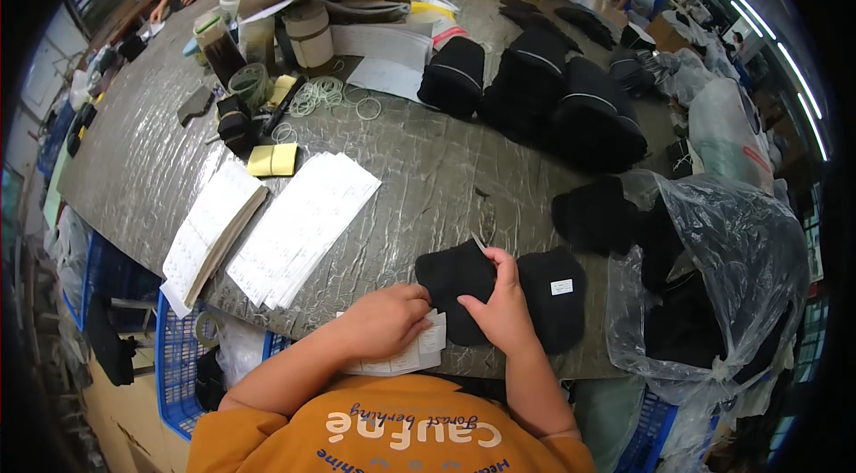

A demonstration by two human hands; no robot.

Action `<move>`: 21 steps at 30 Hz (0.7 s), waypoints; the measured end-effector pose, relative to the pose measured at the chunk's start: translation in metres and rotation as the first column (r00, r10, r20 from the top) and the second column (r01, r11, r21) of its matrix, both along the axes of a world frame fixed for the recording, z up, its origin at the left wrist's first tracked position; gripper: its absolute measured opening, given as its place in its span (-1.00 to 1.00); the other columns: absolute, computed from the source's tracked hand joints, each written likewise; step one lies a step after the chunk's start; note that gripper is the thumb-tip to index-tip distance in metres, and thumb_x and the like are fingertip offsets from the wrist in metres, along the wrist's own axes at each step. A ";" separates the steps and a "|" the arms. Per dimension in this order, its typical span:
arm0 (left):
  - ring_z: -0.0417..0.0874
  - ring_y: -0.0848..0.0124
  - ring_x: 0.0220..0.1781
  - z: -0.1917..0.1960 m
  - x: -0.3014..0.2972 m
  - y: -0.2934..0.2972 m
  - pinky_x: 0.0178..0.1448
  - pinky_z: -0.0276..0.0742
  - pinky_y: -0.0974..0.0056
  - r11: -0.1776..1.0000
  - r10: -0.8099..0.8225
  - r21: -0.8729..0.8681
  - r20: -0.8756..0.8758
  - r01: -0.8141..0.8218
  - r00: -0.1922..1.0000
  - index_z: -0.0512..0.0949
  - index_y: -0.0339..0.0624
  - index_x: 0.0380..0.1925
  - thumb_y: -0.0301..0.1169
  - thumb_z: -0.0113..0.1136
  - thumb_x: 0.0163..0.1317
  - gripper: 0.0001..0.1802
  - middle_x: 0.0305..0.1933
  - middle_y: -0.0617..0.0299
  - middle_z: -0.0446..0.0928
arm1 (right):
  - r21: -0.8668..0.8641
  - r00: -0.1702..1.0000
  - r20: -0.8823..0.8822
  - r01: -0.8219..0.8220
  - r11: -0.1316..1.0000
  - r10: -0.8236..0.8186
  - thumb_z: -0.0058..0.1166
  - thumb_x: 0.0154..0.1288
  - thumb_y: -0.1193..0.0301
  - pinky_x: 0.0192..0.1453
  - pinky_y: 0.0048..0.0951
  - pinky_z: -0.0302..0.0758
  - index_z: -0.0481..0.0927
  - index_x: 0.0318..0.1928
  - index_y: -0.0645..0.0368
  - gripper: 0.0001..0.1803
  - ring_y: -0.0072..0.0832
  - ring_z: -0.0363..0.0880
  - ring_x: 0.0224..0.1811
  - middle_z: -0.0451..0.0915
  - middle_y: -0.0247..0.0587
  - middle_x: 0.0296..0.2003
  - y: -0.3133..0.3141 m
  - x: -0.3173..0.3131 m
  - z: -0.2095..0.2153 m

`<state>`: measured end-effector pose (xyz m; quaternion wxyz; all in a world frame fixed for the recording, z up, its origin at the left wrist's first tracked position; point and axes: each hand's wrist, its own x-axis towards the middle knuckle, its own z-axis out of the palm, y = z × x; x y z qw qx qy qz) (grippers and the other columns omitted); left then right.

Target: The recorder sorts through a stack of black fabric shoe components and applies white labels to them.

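My left hand (392,321) has its fingers curled together at the left edge of a black fabric piece (450,272). Whatever lies in those fingers is hidden. Just below it, white slips or label sheets (419,351) lie at the table's near edge. My right hand (501,305) grips the fabric piece at its right side, thumb on top, with other fingers out of sight. By its index fingertip a thin white slip (480,244) sticks up. Beside this hand on the right lies another black fabric piece (553,321) bearing a small white label (561,287).
Two stacks of printed white sheets (303,228) and a yellow pad (272,160) lie left. Black bundles (593,130) are across the table; a clear plastic bag (758,241) of black pieces stands right. Jars (218,45) and rubber bands (316,97) sit farther back. Two people work opposite.
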<state>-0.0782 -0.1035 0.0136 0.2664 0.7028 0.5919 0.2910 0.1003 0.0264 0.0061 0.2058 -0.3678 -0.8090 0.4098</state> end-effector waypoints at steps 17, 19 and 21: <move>0.42 0.01 0.27 0.024 0.000 -0.007 0.28 0.35 0.05 0.967 -0.222 0.083 -0.185 0.240 0.957 0.56 -0.35 -0.33 -0.34 0.01 0.15 -0.73 0.22 -0.18 0.42 | -0.261 0.938 -0.261 0.159 0.952 -0.228 0.17 0.19 0.60 -0.14 -0.53 0.47 0.42 -0.02 0.29 -0.66 -0.56 0.48 -0.27 0.51 -0.20 -0.21 -0.002 0.012 0.014; 0.35 -0.01 0.36 0.022 0.002 -0.008 0.37 0.28 0.06 0.977 -0.202 0.028 -0.207 0.212 0.957 0.55 -0.39 -0.32 -0.36 0.01 0.14 -0.72 0.25 -0.19 0.40 | -0.359 0.946 -0.237 0.126 0.925 -0.221 0.14 0.20 0.62 -0.18 -0.56 0.47 0.43 -0.05 0.30 -0.70 -0.60 0.46 -0.31 0.50 -0.20 -0.21 -0.002 0.011 0.011; 0.33 -0.03 0.37 0.021 0.004 -0.008 0.39 0.26 0.01 0.980 -0.191 0.024 -0.181 0.198 0.965 0.53 -0.39 -0.36 -0.37 0.02 0.16 -0.75 0.27 -0.19 0.38 | -0.408 0.962 -0.200 0.091 0.909 -0.186 0.07 0.25 0.66 -0.26 -0.65 0.45 0.46 -0.13 0.31 -0.82 -0.69 0.41 -0.39 0.47 -0.27 -0.27 -0.003 0.007 0.015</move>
